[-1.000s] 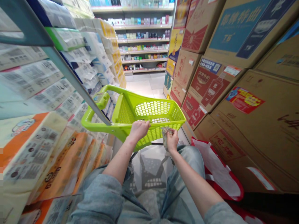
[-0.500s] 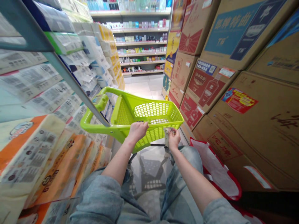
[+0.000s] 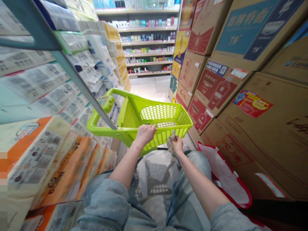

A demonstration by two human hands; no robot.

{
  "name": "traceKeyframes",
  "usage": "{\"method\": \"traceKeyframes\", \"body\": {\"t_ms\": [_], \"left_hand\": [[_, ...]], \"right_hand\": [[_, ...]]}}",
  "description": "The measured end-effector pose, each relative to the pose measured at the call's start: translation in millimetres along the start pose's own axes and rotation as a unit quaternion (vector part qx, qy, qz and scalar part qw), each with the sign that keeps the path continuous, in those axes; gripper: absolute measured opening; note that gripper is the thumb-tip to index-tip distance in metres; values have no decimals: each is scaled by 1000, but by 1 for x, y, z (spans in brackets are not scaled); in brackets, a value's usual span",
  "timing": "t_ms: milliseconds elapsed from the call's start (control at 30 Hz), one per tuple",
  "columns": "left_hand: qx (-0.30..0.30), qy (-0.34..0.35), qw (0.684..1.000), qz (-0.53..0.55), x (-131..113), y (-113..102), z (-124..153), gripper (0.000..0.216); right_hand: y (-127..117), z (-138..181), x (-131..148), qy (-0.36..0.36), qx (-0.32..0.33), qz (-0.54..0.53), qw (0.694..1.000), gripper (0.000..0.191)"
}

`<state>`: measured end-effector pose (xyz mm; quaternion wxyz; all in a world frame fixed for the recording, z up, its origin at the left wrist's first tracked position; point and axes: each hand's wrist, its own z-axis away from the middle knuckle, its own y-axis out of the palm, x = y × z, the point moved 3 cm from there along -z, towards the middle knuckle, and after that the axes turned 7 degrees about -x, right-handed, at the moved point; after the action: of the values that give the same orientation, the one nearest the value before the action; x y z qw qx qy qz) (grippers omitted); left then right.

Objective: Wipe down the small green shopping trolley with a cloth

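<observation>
Gripping near-side rim of green cart (image 3: 131, 116) w/ L hand (image 3: 146, 134), w/ fingers curled close together over the edge & tips hidden from cam. Pinching crumpled greyish cloth (image 3: 169, 144) btwn thumb & fingers of R hand (image 3: 177, 143), right by cart's side wall, twd end away from handle (image 3: 106, 104); can't tell whether touching it. Find cart on pale tiled floor (image 3: 154, 84), just ahead of jeans-clad legs (image 3: 192, 170), w/ handle to L & mesh basket to R. See grey-blue pole (image 3: 87, 91) slanting across handle end. Note stacked wrapped packs (image 3: 66, 168) on L; stacked cartons (image 3: 216, 86) on R, w/ red-trimmed bag (image 3: 227, 175) beside them. At far end of aisle, see shelves (image 3: 149, 42) lined w/ small goods.
</observation>
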<state>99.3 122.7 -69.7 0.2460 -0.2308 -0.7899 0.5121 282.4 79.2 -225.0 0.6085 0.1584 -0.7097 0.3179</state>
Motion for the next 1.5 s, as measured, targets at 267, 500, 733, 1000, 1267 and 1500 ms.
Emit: {"method": "traceKeyframes", "body": {"t_ms": [267, 500, 733, 1000, 1267, 1500], "left_hand": [[10, -6, 1000, 29, -2, -1, 1, 31], [-1, 0, 999, 44, -5, 3, 0, 31], [0, -13, 999, 36, -5, 4, -3, 32], [8, -14, 999, 32, -3, 1, -3, 31], [16, -20, 999, 36, -6, 0, -4, 33], [5, -10, 999, 33, -2, 0, -3, 33]], "right_hand": [[-1, 20, 23, -89, -59, -5, 994, 41], [14, 28, 26, -97, -96, -15, 991, 41], [2, 9, 30, -183, 35, 60, 981, 33], [-24, 4, 6, -124, 41, 104, 986, 32], [14, 11, 11, -94, 12, 5, 995, 39], [-7, 5, 9, -104, 57, 33, 992, 38]]}}
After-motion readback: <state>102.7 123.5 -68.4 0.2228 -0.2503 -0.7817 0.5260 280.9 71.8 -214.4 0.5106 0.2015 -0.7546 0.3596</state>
